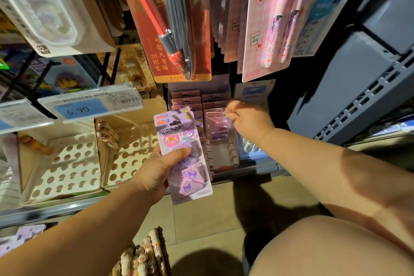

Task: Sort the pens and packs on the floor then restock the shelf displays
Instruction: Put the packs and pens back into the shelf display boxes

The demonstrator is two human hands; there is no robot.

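Store shelving (44, 214) hung with pen packs (156, 56) fills the view. Left hand (156, 170) grips a stack of purple clip packs (192, 177); right hand (248, 119) pinches another pack (218, 126) over the display box (197, 84).

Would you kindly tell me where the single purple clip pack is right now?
In the head view, just right of centre, the right hand pinches the single purple clip pack over the display box, beside the stack of packs in the left hand.
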